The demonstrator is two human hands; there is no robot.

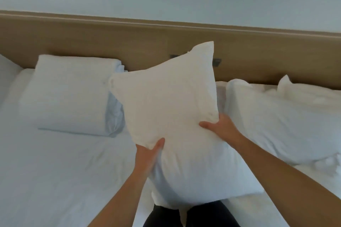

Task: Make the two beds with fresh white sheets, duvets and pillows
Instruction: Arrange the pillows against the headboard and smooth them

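White bedding fills the view. We see a person standing between two beds, holding a white pillow upright in front of a wooden headboard.

The left hand grips the pillow's lower left corner, with the thumb on the front and the fingers tucked behind. The right hand clasps the right edge, thumb across the fabric; its fingers are hidden behind.

The pillow hangs over the gap between the beds, above the person's dark trousers.

We judge the hold to be light, on one corner and one edge only, so the soft filling could sag and pull the case loose, dropping the pillow into the gap. A wide swing could also nudge the flat pillow on the left bed out of line, or rumple the creased pillow on the right bed.

The headboard bounds both beds at the back and carries small dark wall fittings just behind the raised pillow. The right-hand pillow sits very close — we cannot tell whether they touch. The most open room is the smooth sheet on the left bed, in front of its pillow.
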